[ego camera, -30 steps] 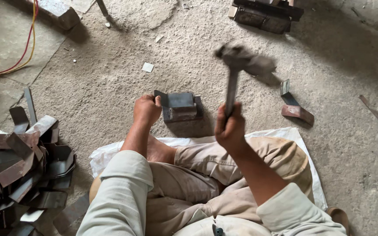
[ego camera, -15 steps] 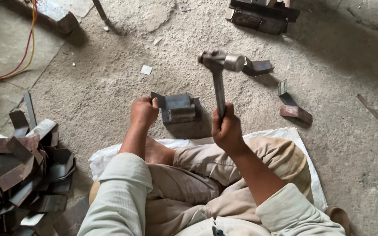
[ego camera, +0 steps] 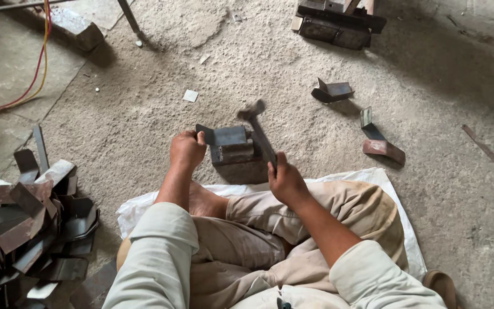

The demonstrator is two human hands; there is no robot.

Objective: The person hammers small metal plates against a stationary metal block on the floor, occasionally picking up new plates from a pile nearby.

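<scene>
I'm looking down on a rough, gritty concrete floor (ego camera: 144, 114) in a workshop, with the person seated on a white sack (ego camera: 384, 183) spread over it. In the middle of the view, just in front of the knees, sits a dark metal block (ego camera: 236, 155), and a flat metal strip (ego camera: 224, 136) lies across its top. The left hand (ego camera: 187, 150) is closed around the strip's left end, holding it down on the block. The right hand (ego camera: 284, 182) is wrapped tight around the handle of a hammer (ego camera: 261, 134), whose head is now down at the right end of the strip, at or just above the block. Half a second ago that head was raised well over the floor beyond the block, and a second ago higher still; the left hand and the strip have not moved.

Further out, two bent metal pieces (ego camera: 333, 91) (ego camera: 379, 140) lie on the floor to the right, apart from each other. A heap of dark metal offcuts (ego camera: 27, 223) is piled at the left edge. A heavy metal fixture (ego camera: 335, 23) sits at the top, and red and yellow cables (ego camera: 35, 68) run along the upper left.
</scene>
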